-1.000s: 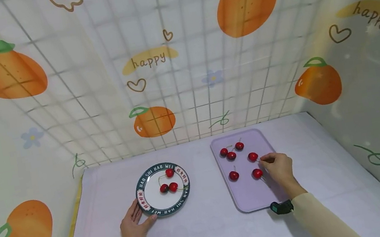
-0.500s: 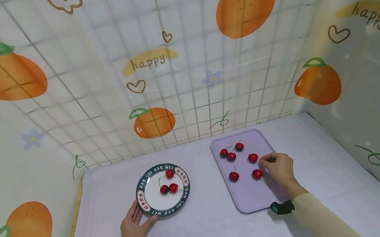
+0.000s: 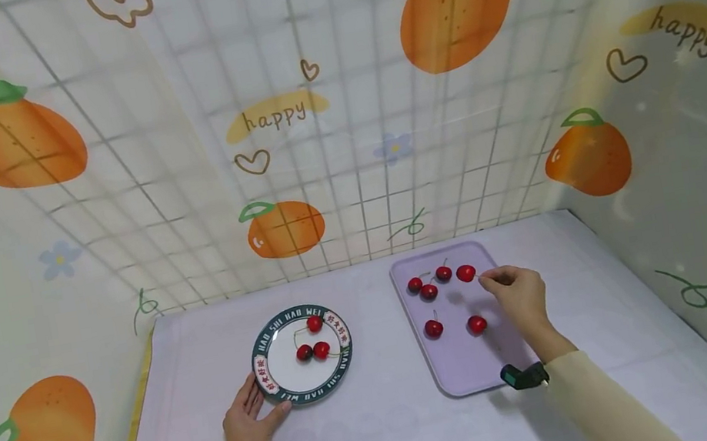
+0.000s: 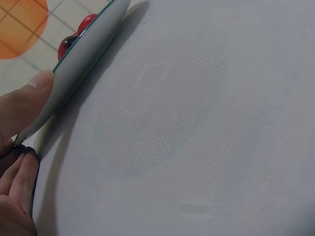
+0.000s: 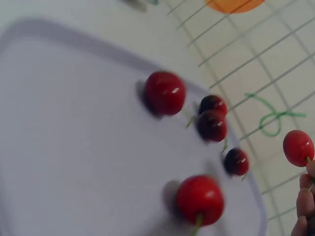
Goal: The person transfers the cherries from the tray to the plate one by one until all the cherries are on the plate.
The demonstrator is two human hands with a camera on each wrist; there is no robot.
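Observation:
Between thumb and fingertips my right hand (image 3: 523, 301) pinches the stem of a red cherry (image 3: 466, 273), which hangs above the far part of the purple tray (image 3: 466, 369). In the right wrist view this lifted cherry (image 5: 298, 148) is at the right edge beside the fingertips. Several other cherries with thin stems lie on the tray, one red cherry (image 3: 477, 324) nearest below the hand. My left hand (image 3: 248, 437) holds the near left rim of a round white plate (image 3: 286, 372) with a dark green lettered border. Three cherries (image 3: 321, 350) rest on the plate.
A white cloth (image 3: 389, 433) covers the table, with a yellow strip (image 3: 130, 437) along its left edge. Curtains (image 3: 344, 120) printed with oranges and "happy" stand behind and at both sides. A bare stretch of cloth separates plate and tray.
My right hand has raised the cherry by its stem off the tray, up and slightly away from me; its shadow now falls on the tray. The left hand and plate stay put.

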